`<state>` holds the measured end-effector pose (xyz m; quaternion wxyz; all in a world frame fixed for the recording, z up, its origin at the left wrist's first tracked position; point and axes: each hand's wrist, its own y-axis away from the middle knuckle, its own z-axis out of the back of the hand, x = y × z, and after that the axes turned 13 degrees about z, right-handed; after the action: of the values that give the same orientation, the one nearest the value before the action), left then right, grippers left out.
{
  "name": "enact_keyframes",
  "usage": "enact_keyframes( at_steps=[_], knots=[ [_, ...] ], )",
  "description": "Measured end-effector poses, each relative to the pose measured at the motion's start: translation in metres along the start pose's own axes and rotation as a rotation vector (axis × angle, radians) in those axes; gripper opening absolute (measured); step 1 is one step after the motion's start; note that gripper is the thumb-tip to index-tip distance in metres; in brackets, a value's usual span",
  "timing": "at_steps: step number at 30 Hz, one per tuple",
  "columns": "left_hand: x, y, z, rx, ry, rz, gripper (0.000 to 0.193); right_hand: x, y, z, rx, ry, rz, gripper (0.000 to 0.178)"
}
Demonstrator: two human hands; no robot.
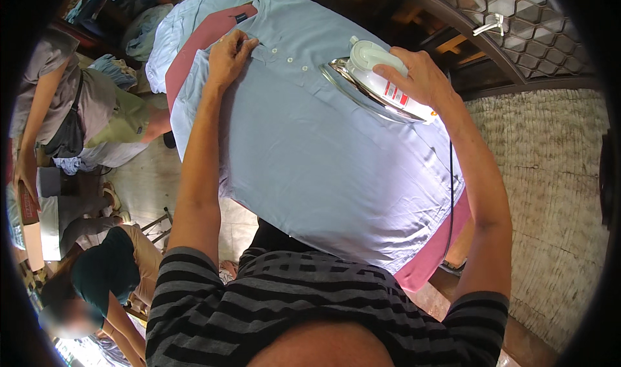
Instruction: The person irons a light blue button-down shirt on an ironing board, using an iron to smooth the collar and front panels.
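Note:
A light blue button-up shirt (291,153) lies spread over a pink-covered ironing board (204,40). My right hand (417,76) is closed round the handle of a white clothes iron (369,56), whose metal soleplate edge is near the shirt's right part, slightly tilted. A dark cord hangs down from the iron's side past my forearm. At the upper left, my left hand (229,56) has its fingers pinched on the shirt near the collar and button placket. Several white buttons show between the two hands.
Another pale blue garment (178,24) is piled beyond the board's far left. A dark metal gate with a mesh pattern (504,24) stands at the far right. Two people are at the left, one standing, one bent low (107,263). A cardboard box (31,228) is near them.

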<state>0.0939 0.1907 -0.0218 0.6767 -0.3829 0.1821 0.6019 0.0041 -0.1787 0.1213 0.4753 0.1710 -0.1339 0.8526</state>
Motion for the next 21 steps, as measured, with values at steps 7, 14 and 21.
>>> enact_keyframes(
  at_steps=[7,14,21],
  knots=[
    [-0.007,0.0,0.003,-0.087,-0.129,-0.047,0.026,-0.001,-0.006,0.0,0.05,-0.038,0.006,0.05],
    [-0.083,0.072,-0.018,0.151,0.211,-0.374,0.029,-0.004,0.0,0.0,0.002,-0.036,0.007,0.051],
    [-0.094,0.096,-0.033,0.193,0.114,-0.389,0.014,0.001,0.015,0.0,0.018,-0.04,-0.054,0.047]
  ],
)
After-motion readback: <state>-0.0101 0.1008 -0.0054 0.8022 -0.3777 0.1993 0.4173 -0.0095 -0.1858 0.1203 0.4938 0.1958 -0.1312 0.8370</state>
